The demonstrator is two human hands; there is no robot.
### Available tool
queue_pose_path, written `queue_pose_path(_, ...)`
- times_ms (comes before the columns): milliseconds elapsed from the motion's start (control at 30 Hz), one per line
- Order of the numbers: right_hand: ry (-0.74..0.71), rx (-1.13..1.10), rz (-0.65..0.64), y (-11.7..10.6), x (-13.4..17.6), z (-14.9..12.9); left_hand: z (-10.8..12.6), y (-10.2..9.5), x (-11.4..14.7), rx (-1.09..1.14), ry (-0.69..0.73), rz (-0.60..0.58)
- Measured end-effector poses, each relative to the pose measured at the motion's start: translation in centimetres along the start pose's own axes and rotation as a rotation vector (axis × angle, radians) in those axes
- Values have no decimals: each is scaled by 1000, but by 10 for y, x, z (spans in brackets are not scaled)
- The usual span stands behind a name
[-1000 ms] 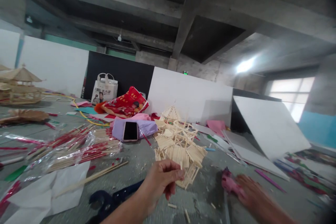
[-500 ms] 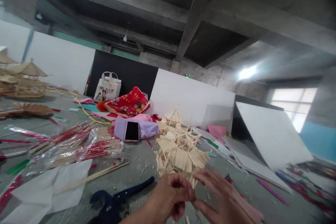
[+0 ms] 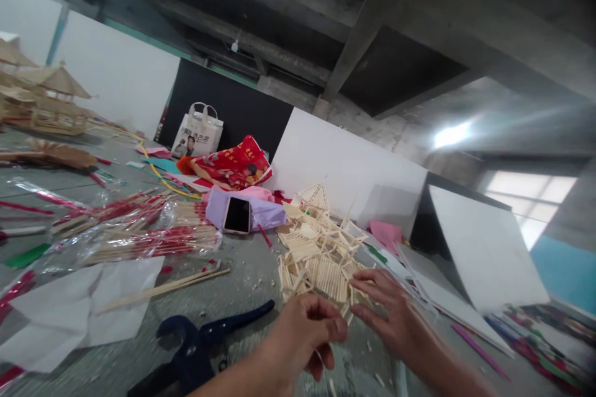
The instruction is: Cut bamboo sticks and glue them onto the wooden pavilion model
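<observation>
From my remote seat I see the stick model [image 3: 326,276] on the grey worktop [image 3: 246,288], in the middle, just beyond both hands. Its long axis runs away from me, from the near end by the fingers toward the white panel [image 3: 335,155], w/ a slight lean to the left. The pointed roof [image 3: 316,197] is at the far end, tip up; the near part has slatted roof faces, approx. sloping down toward me.

My L hand [image 3: 326,327] is in front of the near end, fingers curled, thumb close to forefinger; whether the tips meet or pinch sth. small, I cannot tell. My R hand [image 3: 361,301] is open, fingers stretched to the left, at the right near edge of the model; if they touch it, I cannot tell.

Left of the L hand lies a dark blue cutter [image 3: 195,347], its handle pointing up-right, toward the model. Farther left: loose sticks [image 3: 181,285] partly over white paper [image 3: 69,316], and bagged sticks w/ red parts [image 3: 153,242]. A phone [image 3: 237,215] leans on a purple bundle [image 3: 270,217].
</observation>
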State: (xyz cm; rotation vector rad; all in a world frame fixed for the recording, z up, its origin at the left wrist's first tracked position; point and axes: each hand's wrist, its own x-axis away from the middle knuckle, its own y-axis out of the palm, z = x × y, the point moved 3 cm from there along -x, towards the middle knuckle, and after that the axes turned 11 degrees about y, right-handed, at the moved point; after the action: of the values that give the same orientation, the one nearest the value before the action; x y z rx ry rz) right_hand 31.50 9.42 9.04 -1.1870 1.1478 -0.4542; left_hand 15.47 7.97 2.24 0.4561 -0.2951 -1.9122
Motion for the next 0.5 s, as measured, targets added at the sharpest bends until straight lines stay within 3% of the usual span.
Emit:
queue_pose_path(167, -77, 53, 23, 6, -4, 6, -10, 1, -3, -26, -76, -28)
queue_pose_path(500, -82, 162, 38, 11, -4, 3, -17, 3, -7, -13, -112, -68)
